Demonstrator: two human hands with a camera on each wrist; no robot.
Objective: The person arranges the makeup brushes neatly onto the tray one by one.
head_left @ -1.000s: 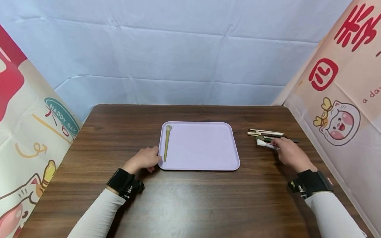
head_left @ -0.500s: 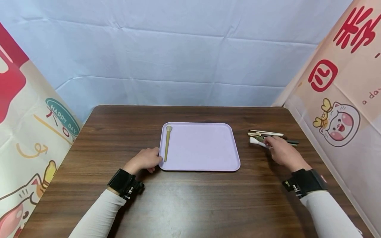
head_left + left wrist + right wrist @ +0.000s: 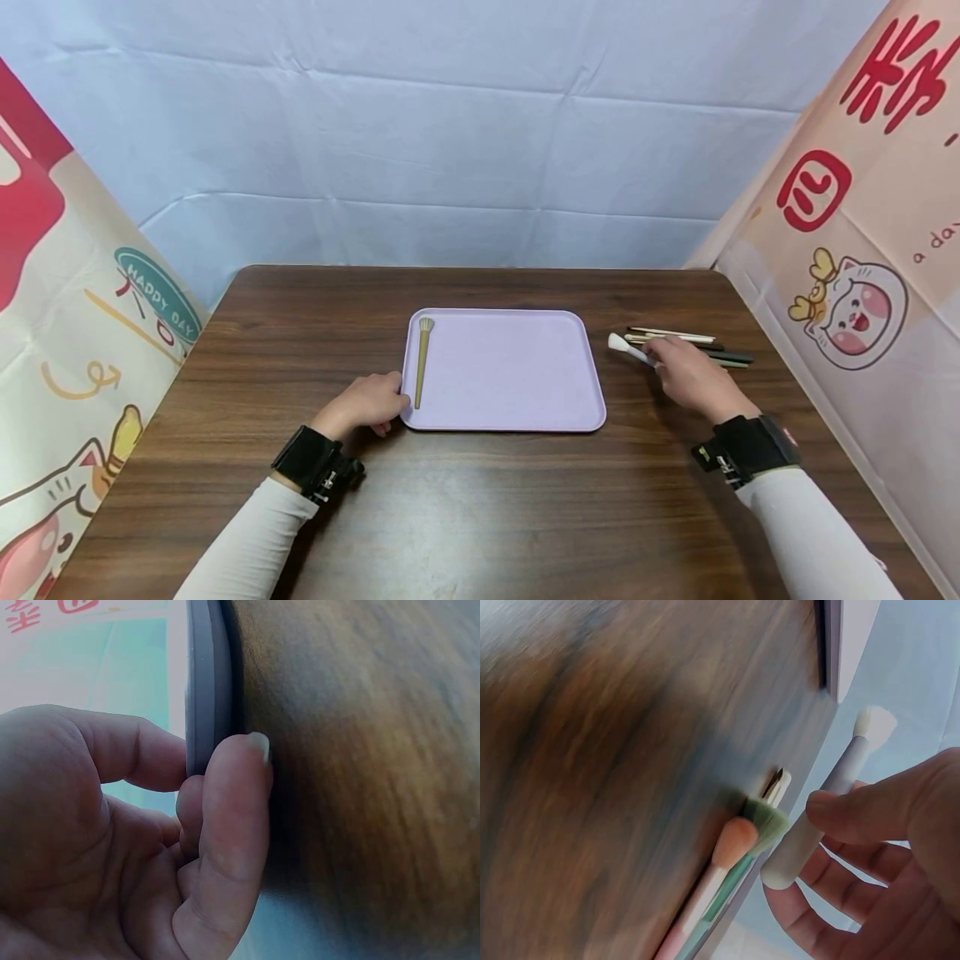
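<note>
My right hand [image 3: 695, 377] pinches a makeup brush [image 3: 628, 347] with white bristles and a pale lavender handle between thumb and fingers. The brush is held above the table, and in the right wrist view its bristle head [image 3: 874, 726] points away from the palm. My left hand [image 3: 365, 401] grips the near left corner of the lavender tray [image 3: 510, 431]; in the left wrist view the tray's edge [image 3: 204, 690] lies between its fingers. A gold makeup brush [image 3: 422, 363] lies along the tray's left side, pale bristles to the back.
Right of the tray, several more makeup brushes [image 3: 678, 335] lie side by side on the brown wooden table [image 3: 480, 508]. Among them, the right wrist view shows an orange-tipped brush [image 3: 736, 841] and a green-bristled brush [image 3: 768, 823]. A pale cloth [image 3: 450, 150] hangs behind the table.
My right hand has moved left with the white-bristled makeup brush, away from the other brushes and toward the tray. The left hand and the tray have stayed put.
</note>
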